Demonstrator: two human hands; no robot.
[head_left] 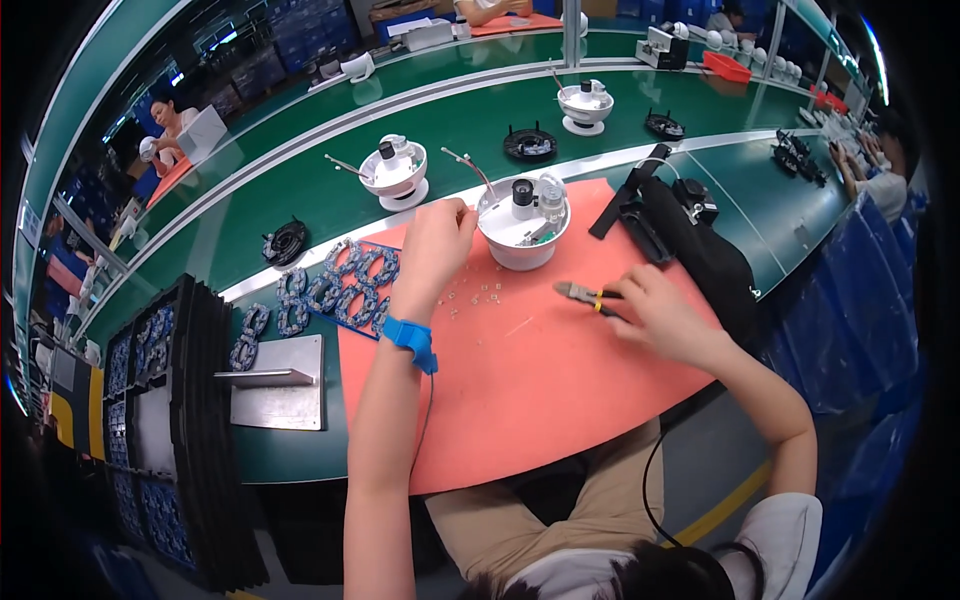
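The white bowl-shaped housing (522, 254) sits open side up on the far part of the coral mat (500, 390), just right of your left hand (445, 232), whose fingers are curled together; whether they pinch anything cannot be told from this view. Your right hand (655, 315) is clamped on the cutters (588, 296). Treat the housing as light, stiff and smooth; grip its outer shell, avoiding the fragile-looking black lens (522, 191). No lettering is legible on it

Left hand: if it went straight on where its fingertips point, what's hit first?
Probably the white housing, just right of the left hand; depth is unclear, so they may already be touching.
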